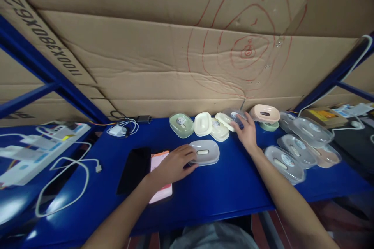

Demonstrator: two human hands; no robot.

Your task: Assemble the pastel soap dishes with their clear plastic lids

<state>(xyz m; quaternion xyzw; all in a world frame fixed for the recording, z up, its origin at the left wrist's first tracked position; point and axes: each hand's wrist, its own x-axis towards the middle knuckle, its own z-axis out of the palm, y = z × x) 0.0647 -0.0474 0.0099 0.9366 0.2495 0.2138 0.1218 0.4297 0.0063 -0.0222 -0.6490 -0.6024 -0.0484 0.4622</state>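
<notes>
A pale grey oval plastic dish with a white oblong piece in its middle lies on the blue table. My left hand has its fingers and thumb closed around the dish's left end. Farther back, my right hand grips the edge of a clear plastic lid bearing a round sticker. Under and beside that lid are cream oval pieces, partly overlapping. To their left sit a cream dish and a green dish with a clear cover.
Several lidded grey dishes and a peach one crowd the right side. A peach dish rests on a green one. Two phones, one dark and one lit, lie left. Cables and a power strip stand farther left.
</notes>
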